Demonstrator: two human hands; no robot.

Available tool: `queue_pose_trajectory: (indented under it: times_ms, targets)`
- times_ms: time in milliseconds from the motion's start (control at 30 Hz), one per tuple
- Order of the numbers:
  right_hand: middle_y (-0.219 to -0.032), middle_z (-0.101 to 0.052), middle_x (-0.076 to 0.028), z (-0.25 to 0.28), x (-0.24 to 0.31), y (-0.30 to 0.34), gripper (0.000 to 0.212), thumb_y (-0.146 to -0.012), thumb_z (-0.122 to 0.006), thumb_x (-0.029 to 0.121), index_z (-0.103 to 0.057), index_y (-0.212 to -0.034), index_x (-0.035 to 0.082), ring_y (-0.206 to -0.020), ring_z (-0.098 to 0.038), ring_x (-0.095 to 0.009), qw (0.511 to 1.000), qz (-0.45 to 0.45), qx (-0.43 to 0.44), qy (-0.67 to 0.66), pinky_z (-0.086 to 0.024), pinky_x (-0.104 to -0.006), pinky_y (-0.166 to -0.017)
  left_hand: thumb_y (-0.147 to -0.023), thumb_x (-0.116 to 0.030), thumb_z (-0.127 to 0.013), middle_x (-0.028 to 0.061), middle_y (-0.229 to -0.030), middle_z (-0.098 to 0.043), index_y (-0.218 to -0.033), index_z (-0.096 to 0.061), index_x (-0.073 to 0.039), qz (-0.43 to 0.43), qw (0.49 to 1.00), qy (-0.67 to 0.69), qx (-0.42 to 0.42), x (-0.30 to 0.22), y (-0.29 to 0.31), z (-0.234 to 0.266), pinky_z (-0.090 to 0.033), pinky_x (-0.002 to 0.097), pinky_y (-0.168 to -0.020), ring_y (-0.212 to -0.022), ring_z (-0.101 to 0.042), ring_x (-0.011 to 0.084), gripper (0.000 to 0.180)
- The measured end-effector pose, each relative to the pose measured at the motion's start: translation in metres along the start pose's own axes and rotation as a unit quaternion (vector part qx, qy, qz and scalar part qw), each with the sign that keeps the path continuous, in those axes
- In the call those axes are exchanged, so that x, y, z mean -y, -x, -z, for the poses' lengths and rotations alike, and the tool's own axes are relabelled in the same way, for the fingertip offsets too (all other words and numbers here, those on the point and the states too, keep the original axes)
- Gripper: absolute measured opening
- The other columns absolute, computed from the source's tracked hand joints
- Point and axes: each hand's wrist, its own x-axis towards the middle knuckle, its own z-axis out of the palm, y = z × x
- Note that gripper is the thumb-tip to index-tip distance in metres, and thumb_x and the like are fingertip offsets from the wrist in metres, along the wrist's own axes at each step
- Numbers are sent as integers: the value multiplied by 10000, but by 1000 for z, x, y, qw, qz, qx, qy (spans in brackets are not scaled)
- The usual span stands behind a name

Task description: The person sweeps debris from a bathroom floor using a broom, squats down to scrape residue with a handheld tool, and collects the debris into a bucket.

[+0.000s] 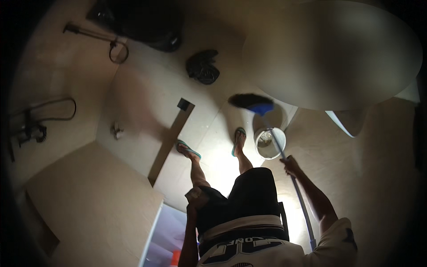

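Note:
My right hand [290, 165] is closed round the grey handle of a broom [299, 191]. The broom's blue head [259, 108] with dark bristles [244, 100] is at the far end, held above or beyond a white bucket [282, 146]; its exact height is unclear. The handle crosses in front of the bucket, which has something pale in it that I cannot make out. My left hand [194, 197] is low beside my left thigh, against the dark shorts [247, 196]. Its fingers are too dim and blurred to read.
A low brown ledge [169, 144] runs along my left foot. Beyond lie a crumpled black bag [203, 67] and a large dark object [142, 22]. Shower fittings [33, 127] and a small tap [117, 131] are on the left walls. A big pale rounded shape [329, 53] blocks the upper right.

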Motion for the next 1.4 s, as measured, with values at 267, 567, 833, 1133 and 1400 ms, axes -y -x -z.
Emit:
queue_pose_trajectory:
  times_ms: [267,567,833,1133,1400]
  targets:
    - [-862,-683,-158,-181,59,89,301,-878,-505,281,-648,-949,26,-788,-685,-281,967,-54,-19,249,-544,-392,-682,-992,-331,-348,110,-1397,-404,-1389,-363,-131,-32,919,328,217,-66,-57,189,-298,543,-1047,-1308,-356,316,445]
    - [-944,-680,-75,-217,-67,46,352,-723,-730,412,-688,-949,146,-926,-656,-251,964,-73,26,255,-526,-428,-771,-936,-420,-455,119,-1425,-373,-1416,-318,-42,99,980,-160,-70,-137,-86,292,-312,455,-1045,-1273,-404,298,626]
    - [-919,-699,8,-205,-161,-26,186,-846,-575,216,-706,-977,197,-914,-652,-207,904,-223,-24,364,-436,-460,-780,-946,-398,-455,118,-1366,-441,-1346,-420,-34,8,952,-291,-91,-102,-76,264,-320,393,-1041,-1267,-400,242,542]
    - [-1481,-226,-229,-233,-83,-250,1116,-625,-740,614,-202,-1464,110,-1328,-274,-438,950,-58,-160,262,-280,-651,-1004,-941,-352,-497,87,-1297,-518,-1271,-533,-34,51,960,-248,-120,-92,-54,230,-326,299,-1003,-1181,-463,173,460]
    - [-996,-640,-128,-258,-152,-381,260,-933,-460,275,-631,-1033,105,-932,-618,-274,860,175,-341,337,-489,-404,-784,-933,-349,-525,-36,-820,-453,-830,-538,-96,-2,956,-248,-155,-102,-67,227,-356,259,-743,-780,-398,79,273]
